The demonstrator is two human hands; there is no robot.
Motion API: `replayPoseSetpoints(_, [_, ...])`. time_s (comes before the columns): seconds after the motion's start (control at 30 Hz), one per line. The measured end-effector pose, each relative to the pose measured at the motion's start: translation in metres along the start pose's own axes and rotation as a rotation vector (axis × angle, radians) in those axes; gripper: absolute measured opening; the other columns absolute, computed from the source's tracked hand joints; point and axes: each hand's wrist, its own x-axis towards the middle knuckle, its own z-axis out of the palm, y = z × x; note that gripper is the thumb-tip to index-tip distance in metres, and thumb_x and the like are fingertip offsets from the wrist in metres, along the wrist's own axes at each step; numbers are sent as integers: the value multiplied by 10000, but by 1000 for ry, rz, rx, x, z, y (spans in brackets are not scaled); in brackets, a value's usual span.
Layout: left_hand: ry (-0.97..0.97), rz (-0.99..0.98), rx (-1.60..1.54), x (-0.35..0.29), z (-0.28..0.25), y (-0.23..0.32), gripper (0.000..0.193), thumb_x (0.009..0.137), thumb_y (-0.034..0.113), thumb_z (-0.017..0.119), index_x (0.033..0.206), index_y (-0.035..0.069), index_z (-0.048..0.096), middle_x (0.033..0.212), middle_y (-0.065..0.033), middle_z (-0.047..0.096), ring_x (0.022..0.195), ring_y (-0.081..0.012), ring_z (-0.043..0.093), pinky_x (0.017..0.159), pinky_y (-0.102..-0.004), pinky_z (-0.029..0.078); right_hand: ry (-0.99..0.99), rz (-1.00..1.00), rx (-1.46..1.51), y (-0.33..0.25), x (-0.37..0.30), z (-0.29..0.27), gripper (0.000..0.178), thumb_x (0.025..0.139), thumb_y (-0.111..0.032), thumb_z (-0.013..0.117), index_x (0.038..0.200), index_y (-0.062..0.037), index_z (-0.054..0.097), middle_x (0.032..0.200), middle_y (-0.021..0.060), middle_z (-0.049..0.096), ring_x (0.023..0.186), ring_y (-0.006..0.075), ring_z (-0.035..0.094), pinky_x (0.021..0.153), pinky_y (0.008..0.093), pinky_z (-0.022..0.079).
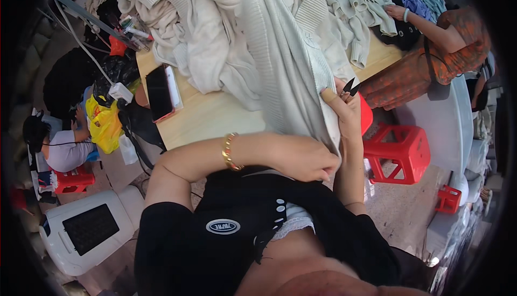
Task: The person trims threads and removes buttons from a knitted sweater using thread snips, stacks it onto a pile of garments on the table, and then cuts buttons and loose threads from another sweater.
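A cream ribbed knit garment hangs from the heap on the table toward me. Its right edge lies under the thumb of my right hand, which is closed around it. Dark pointed blades of thread snips stick up from the same hand; their handles are hidden. My left hand, below a gold bracelet on the wrist, is closed at the garment's lower end. Its fingertips are pinched together, and what they hold, if anything, cannot be made out.
More cream knitwear covers the wooden table. A dark phone lies at its left edge. Red stools stand at the right, near a person in patterned orange clothing handling knitwear. Another person sits at far left, near a yellow bag.
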Motion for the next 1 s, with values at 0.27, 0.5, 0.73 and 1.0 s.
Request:
replayPoseSetpoints(0.27, [928, 50, 839, -58, -176, 17, 288, 795, 43, 578, 1083, 38, 575, 1059, -155, 569, 961, -306, 558, 833, -345, 469, -36, -48, 15, -20, -71, -40, 378, 751, -17, 684, 1111, 89, 643, 983, 116, 695, 841, 143, 643, 791, 260, 489])
replayPoseSetpoints(0.5, [437, -133, 1266, -59, -223, -31, 338, 719, 19, 566, 1057, 34, 565, 1168, -188, 570, 1135, -346, 541, 936, -385, 456, 42, -396, -233, -56, -135, -99, 290, 675, -178, 745, 800, 72, 668, 711, 89, 653, 610, 151, 594, 566, 285, 420])
replayPoseSetpoints(0.73, [812, 1, 1193, -106, -152, 25, 251, 742, -14, 656, 982, 12, 587, 895, -81, 614, 800, -211, 596, 749, -280, 478, 415, -441, 14, -44, -133, -127, 370, 783, -124, 650, 1074, 89, 565, 1027, 172, 634, 942, 231, 613, 878, 344, 466])
replayPoseSetpoints(1.0, [1170, -7, 1050, -186, -30, 82, 329, 579, -15, 747, 789, 14, 495, 651, -80, 445, 566, -236, 453, 532, -336, 355, 38, -380, -24, -53, 6, -97, 362, 833, -19, 618, 1169, 98, 556, 1054, 140, 636, 964, 179, 611, 877, 281, 461])
